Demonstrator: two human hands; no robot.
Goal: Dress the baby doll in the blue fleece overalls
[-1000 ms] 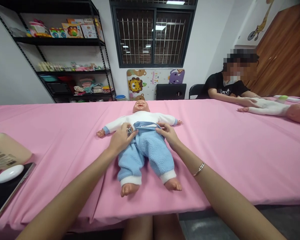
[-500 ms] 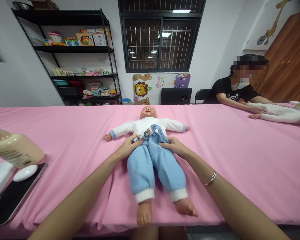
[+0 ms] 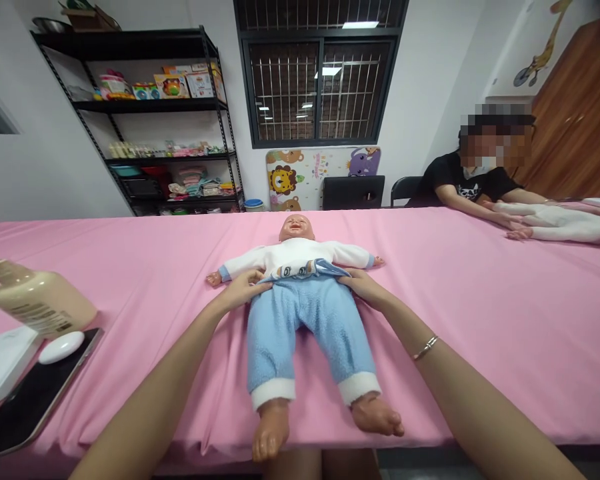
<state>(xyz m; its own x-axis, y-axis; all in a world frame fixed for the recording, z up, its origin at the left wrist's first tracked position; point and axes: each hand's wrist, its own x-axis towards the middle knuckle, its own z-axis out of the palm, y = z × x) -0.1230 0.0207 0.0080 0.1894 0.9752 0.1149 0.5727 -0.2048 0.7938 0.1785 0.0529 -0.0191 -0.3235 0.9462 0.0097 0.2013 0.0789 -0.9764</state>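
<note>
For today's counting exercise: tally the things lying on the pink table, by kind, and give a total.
Dolls: 2, one under the left hand and right hand, one far right
Pump bottles: 1
White boxes: 1
White oval things: 1
Black tablets: 1
Total: 6

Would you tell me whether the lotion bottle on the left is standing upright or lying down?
Lying down: the pump bottle rests on its side on the pink tablecloth, nozzle pointing left.
</note>
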